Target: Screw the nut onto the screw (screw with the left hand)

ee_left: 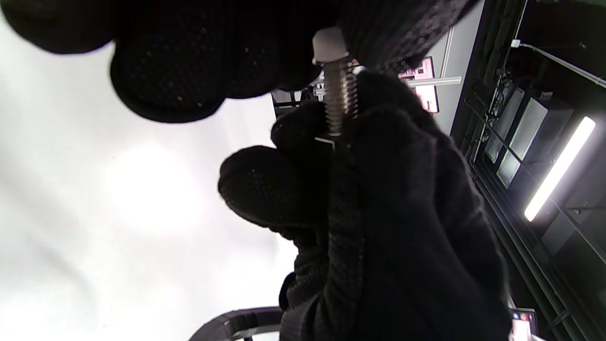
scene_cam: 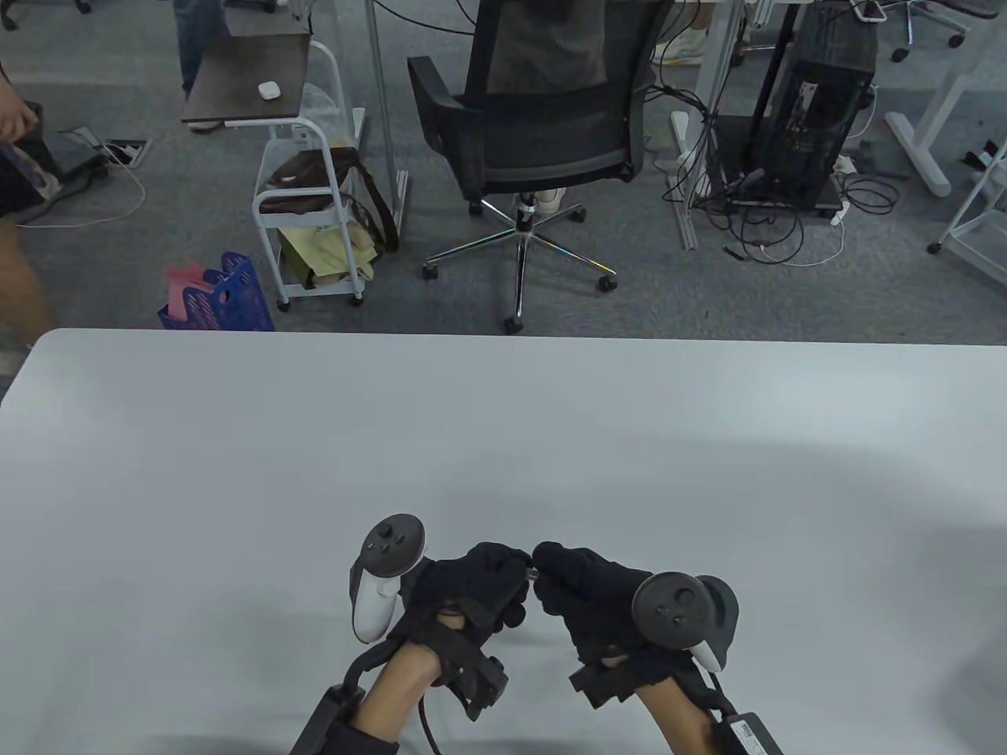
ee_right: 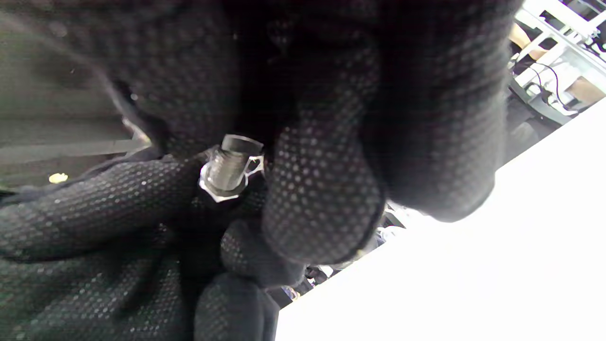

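Table view: both hands meet fingertip to fingertip above the surface (scene_cam: 503,440), near its front edge, centre. Left hand (scene_cam: 464,586) w/ fingers curled, pinching the screw (ee_left: 337,85) by its head end; right hand (scene_cam: 586,598) likewise curled, pinching the nut (ee_right: 226,177). Right wrist view: nut sits on the shank, threaded tip poking through. Screw's long axis runs hand to hand, left-right across the surface, so nut lies straight off the left grip along the shank. Judgement: more turns from left hand, right holding nut steady; keep axis in line or threads could bind.
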